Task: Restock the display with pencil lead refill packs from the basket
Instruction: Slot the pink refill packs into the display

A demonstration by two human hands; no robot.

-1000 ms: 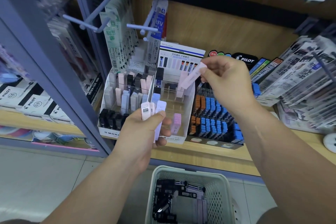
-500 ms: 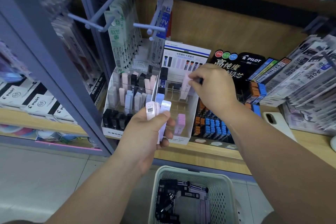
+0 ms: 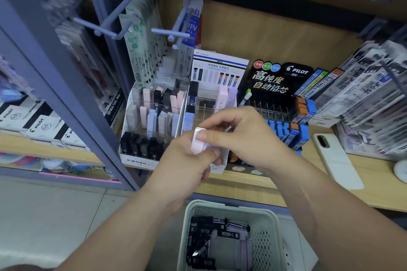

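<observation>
the left hand (image 3: 187, 160) grips a small bunch of pale pink and white plastic lead refill packs (image 3: 198, 141), its fingers wrapped shut around them, while the right hand (image 3: 240, 136) pinches the top of one pack with thumb and forefinger pressed together, just in front of the white cardboard display box with clear dividers (image 3: 217, 103) on the wooden shelf (image 3: 253, 185). pulling one pack free could loosen the others, and a slipped pack would likely drop into the pale green perforated plastic basket (image 3: 229, 209) below or onto the floor. the clear slots are narrow, so a tilted pack may jam or tip the pink ones already standing there.
</observation>
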